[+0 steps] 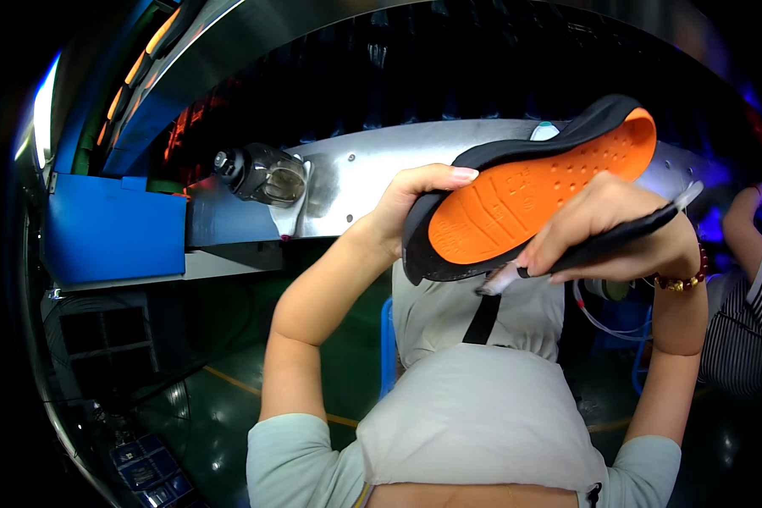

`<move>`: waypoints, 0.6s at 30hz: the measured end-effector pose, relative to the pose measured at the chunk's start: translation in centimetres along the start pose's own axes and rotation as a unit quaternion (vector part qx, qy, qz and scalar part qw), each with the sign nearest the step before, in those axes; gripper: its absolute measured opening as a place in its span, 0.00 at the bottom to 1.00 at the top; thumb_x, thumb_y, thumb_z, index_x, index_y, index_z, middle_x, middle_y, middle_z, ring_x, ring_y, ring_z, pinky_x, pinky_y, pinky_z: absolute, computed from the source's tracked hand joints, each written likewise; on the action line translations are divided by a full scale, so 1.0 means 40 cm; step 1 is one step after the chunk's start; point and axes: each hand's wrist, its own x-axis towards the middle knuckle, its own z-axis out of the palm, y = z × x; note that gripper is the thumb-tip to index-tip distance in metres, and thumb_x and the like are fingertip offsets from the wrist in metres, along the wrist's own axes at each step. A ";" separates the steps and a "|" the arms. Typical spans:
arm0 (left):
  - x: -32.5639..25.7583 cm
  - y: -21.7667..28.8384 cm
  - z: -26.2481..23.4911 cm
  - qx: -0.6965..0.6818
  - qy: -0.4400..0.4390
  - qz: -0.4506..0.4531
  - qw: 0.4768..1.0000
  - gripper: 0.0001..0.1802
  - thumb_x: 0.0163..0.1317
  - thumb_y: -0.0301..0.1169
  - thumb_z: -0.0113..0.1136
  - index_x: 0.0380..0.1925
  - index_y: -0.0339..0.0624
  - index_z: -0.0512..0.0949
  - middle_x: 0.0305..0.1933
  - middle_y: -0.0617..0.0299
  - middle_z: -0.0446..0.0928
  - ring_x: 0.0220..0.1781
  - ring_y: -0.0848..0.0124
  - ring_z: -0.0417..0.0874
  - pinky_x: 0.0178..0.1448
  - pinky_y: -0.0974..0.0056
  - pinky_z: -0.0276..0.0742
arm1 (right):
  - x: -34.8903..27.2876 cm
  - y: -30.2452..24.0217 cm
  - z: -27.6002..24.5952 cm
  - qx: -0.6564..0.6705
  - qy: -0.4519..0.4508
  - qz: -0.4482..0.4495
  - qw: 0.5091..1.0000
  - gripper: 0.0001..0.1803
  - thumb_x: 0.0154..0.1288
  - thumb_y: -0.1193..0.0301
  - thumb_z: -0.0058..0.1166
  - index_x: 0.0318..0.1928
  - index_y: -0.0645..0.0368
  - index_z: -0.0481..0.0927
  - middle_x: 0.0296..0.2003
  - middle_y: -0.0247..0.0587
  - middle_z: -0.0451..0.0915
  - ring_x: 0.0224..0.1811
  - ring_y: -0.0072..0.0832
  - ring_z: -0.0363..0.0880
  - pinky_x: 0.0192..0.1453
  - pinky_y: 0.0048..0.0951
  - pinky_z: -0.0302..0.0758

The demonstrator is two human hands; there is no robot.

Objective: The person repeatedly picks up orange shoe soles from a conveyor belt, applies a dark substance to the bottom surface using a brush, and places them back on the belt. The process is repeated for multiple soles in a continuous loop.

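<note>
A shoe sole point(533, 199) with a black rim and an orange inner face is held up before me, tilted, its toe end pointing up to the right. My left hand point(411, 203) grips its lower left end, thumb over the rim and fingers behind. In my right hand point(610, 229) is a slim brush point(622, 237) with a black handle. Its pale tip point(498, 279) lies close to the sole's lower edge; whether they touch I cannot tell. The fingers of my right hand are closed round the handle near the tip.
A metal ledge point(360, 182) runs across in front of me. On it are a dark-capped bottle point(271, 173) and a small white-and-teal item point(544, 130). A blue box point(114, 229) stands at the left, and more orange-and-black soles point(135, 72) sit above it. Another person's arm point(743, 233) is at far right.
</note>
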 end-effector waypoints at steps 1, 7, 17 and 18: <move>0.001 -0.001 0.008 0.009 0.025 -0.019 0.999 0.20 0.53 0.33 0.50 0.41 0.25 0.71 0.38 0.46 0.76 0.37 0.63 0.80 0.42 0.66 0.78 | -0.005 -0.006 -0.003 0.007 0.008 0.000 1.000 0.10 0.46 0.79 0.59 0.32 0.66 0.78 0.30 0.45 0.80 0.33 0.32 0.81 0.37 0.24 0.76; -0.022 -0.014 -0.006 0.068 0.038 -0.056 0.995 0.20 0.54 0.35 0.53 0.39 0.27 0.72 0.35 0.46 0.76 0.33 0.67 0.80 0.39 0.68 0.78 | -0.028 0.006 0.008 -0.043 -0.111 0.087 0.989 0.08 0.48 0.79 0.58 0.33 0.66 0.79 0.32 0.47 0.80 0.36 0.34 0.80 0.42 0.28 0.77; -0.059 -0.013 -0.081 0.035 0.081 -0.025 0.996 0.19 0.53 0.34 0.52 0.36 0.25 0.73 0.34 0.45 0.77 0.30 0.67 0.80 0.36 0.69 0.78 | -0.074 0.013 0.005 -0.066 -0.110 0.155 0.980 0.08 0.47 0.80 0.58 0.32 0.65 0.78 0.32 0.44 0.80 0.35 0.33 0.80 0.41 0.27 0.76; -0.058 -0.018 -0.103 0.013 0.076 -0.012 0.997 0.20 0.50 0.34 0.53 0.37 0.25 0.74 0.33 0.45 0.77 0.30 0.65 0.81 0.36 0.68 0.78 | -0.074 0.022 0.005 -0.033 -0.027 0.138 0.990 0.08 0.47 0.81 0.58 0.32 0.65 0.78 0.32 0.44 0.80 0.36 0.32 0.80 0.42 0.27 0.76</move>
